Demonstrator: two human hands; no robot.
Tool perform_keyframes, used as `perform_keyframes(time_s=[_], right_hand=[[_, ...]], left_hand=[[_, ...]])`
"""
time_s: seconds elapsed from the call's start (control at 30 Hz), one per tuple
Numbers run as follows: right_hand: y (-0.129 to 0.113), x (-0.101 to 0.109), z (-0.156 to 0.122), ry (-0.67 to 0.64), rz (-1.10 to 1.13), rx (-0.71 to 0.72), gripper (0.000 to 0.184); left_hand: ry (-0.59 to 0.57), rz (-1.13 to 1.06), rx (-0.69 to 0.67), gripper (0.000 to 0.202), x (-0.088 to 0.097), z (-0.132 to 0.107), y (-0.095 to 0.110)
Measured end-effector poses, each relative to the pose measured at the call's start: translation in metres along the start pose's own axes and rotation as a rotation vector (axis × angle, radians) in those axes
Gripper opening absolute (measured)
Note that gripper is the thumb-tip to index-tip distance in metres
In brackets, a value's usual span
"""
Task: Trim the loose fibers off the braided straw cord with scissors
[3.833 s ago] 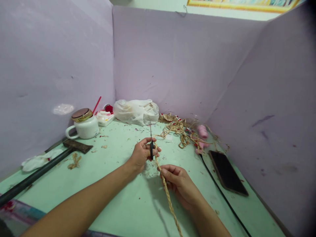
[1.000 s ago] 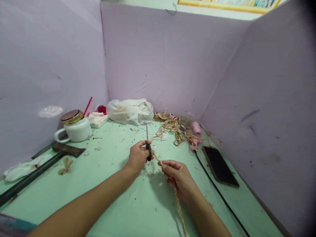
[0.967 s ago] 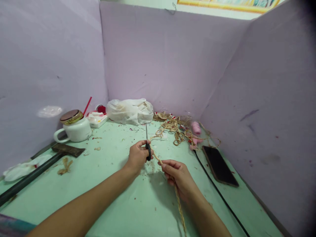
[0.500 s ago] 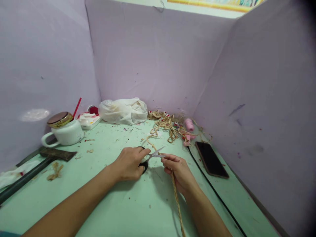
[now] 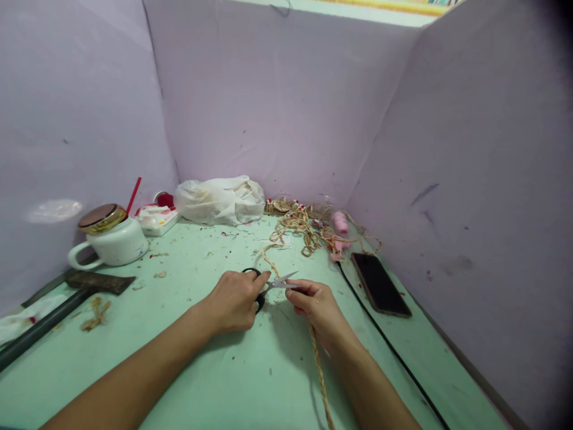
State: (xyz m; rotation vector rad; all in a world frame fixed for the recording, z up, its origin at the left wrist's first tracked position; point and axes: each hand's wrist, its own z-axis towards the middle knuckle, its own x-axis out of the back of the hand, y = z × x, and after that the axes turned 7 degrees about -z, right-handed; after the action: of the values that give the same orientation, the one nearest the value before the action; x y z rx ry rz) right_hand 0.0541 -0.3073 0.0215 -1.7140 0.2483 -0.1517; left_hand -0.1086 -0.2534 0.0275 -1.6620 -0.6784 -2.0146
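My left hand [image 5: 236,300] is closed on the black handles of a pair of scissors [image 5: 274,285], whose blades stand apart and point right toward my other hand. My right hand [image 5: 316,306] is closed around a braided straw-coloured rope [image 5: 319,370]. From under this hand the rope runs down to the bottom edge of the view. Beyond the scissors, another stretch of it leads back toward a tangled heap of cord [image 5: 298,224]. The scissor tips lie close to my right fingertips; whether they touch the rope is hard to make out.
On the left are a white mug [image 5: 117,242] with a gold lid and a dark-headed hammer [image 5: 101,282]. A white plastic bag [image 5: 221,200] rests at the back. To the right lie a phone [image 5: 380,283], a black cable [image 5: 385,334] and a pink thread spool [image 5: 340,223].
The view has shifted slightly, so everything on the table sits a little further left. My right fingers have bent a little beside the blades; both hands keep their holds.
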Motion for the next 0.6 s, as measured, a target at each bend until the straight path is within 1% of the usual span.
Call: perform_keyframes(time_s=[0.1,0.27,0.37,0.43,0.47,0.53,0.6], right_hand=[[0.002,0.001,0.001,-0.021,0.021,0.011,0.02],[0.002,0.002,0.001,-0.046,0.018,0.03,0.014],[0.001,0.004,0.001,-0.044,0.048,0.023,0.011],[0.001,0.004,0.002,-0.005,0.09,-0.02,0.013],[0.001,0.004,0.002,0.009,0.115,-0.043,0.015],[0.001,0.003,0.002,0.01,0.158,-0.068,0.017],[0.0,0.003,0.002,-0.025,0.178,-0.068,0.018]], left_hand=[[-0.019,0.001,0.02,0.056,-0.002,0.001,-0.001],[-0.04,-0.023,0.006,0.056,-0.004,0.001,-0.002],[-0.027,-0.08,-0.004,0.048,-0.004,0.001,-0.002],[0.005,-0.207,-0.004,0.036,-0.004,0.002,-0.003],[0.04,-0.299,0.013,0.03,-0.004,0.003,-0.004],[0.15,-0.531,0.089,0.023,-0.006,0.006,-0.007],[0.262,-0.798,0.204,0.024,-0.007,0.01,-0.012]])
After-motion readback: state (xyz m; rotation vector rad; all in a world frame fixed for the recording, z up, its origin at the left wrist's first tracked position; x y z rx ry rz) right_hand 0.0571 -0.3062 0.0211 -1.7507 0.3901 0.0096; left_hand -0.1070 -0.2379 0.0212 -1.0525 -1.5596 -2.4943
